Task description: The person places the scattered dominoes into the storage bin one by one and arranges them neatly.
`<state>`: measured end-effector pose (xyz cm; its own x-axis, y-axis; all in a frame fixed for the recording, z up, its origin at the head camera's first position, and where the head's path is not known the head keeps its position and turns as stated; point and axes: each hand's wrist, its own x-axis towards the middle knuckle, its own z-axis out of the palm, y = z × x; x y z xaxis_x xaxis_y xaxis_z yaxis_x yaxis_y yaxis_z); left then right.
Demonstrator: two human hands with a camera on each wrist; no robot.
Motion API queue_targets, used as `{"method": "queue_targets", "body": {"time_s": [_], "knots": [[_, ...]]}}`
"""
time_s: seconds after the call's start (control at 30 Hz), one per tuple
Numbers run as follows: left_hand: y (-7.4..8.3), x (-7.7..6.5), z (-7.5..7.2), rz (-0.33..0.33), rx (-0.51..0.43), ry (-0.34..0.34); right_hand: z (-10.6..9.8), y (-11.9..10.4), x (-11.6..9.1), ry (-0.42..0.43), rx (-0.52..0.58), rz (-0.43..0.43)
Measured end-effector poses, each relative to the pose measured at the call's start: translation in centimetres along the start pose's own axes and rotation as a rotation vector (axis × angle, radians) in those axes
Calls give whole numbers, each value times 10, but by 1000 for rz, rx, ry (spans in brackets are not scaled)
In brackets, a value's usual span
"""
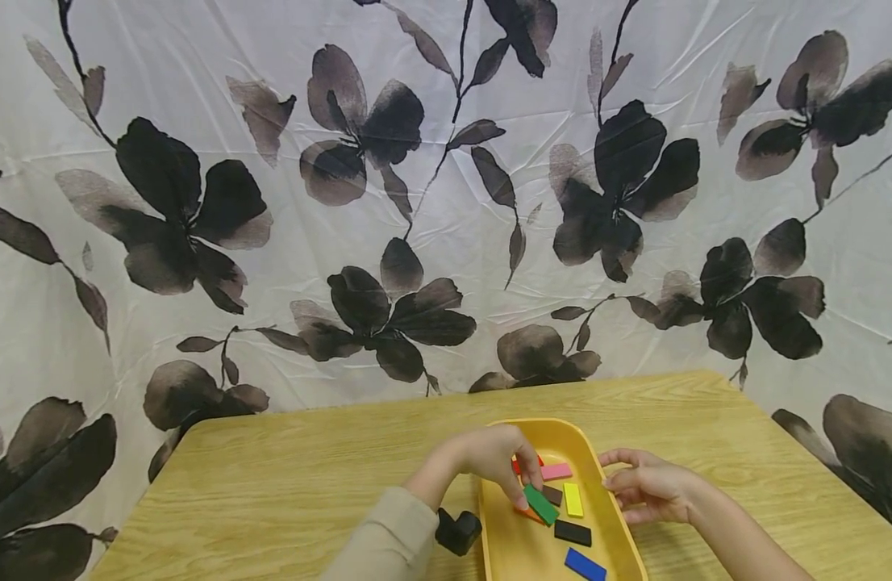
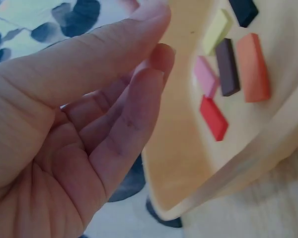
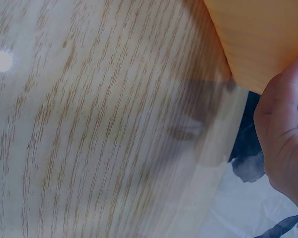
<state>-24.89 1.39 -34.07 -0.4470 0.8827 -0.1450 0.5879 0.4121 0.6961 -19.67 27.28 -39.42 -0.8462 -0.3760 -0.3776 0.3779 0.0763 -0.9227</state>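
My left hand (image 1: 500, 458) reaches over the yellow tray (image 1: 489, 532) and pinches a green block (image 1: 540, 505) at its fingertips. In the left wrist view the thumb and fingers (image 2: 134, 104) come together near the top, and the green block does not show. Beneath the green block lies an orange block (image 2: 254, 67), partly covered in the head view. My right hand (image 1: 652, 486) rests its fingers against the tray's right outer wall; in the right wrist view only part of this hand (image 3: 283, 124) shows beside the tray.
In the tray lie a red block (image 2: 214, 118), a pink block (image 1: 557, 471), a brown block (image 1: 552, 494), a yellow block (image 1: 573, 500), a black block (image 1: 573, 532) and a blue block (image 1: 585, 565). The wooden table (image 1: 308, 476) meets a flowered cloth (image 1: 446, 242) behind it.
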Motion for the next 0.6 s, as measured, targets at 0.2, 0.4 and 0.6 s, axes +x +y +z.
{"method": "queue_targets", "body": {"time_s": [0.2,0.4,0.6], "knots": [[-7,11,10,-41,6,-57,0,-2,2,2,1,5],[-10,15,18,-97,-11,-97,0,-2,2,2,7,8],[-12,21,23,-128,18,-108,-2,-3,1,-10,19,8]]}}
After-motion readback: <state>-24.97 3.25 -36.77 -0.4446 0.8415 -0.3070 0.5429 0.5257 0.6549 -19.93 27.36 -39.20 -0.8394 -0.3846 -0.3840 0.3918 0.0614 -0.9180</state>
